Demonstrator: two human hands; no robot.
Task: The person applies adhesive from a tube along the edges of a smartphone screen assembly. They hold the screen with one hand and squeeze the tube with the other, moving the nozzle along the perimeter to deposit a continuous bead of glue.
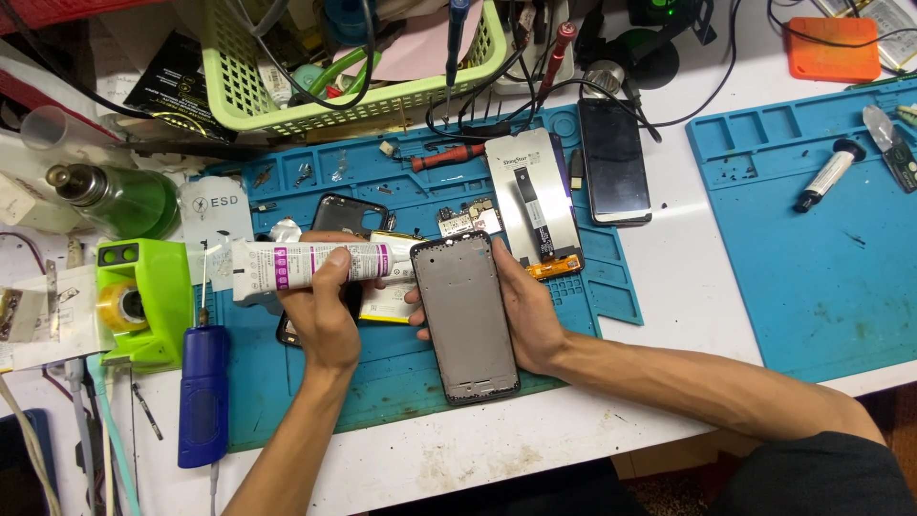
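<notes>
My left hand wraps its grip around a white glue tube with purple stripes, lying sideways, its nozzle end touching the upper left corner of the dark grey rectangular phone frame. My right hand holds that frame by its right edge, fingers behind it, over the blue silicone repair mat on the white tabletop. At ten o'clock from the tube sits a green tape dispenser; at one o'clock from the frame lies a detached phone screen.
</notes>
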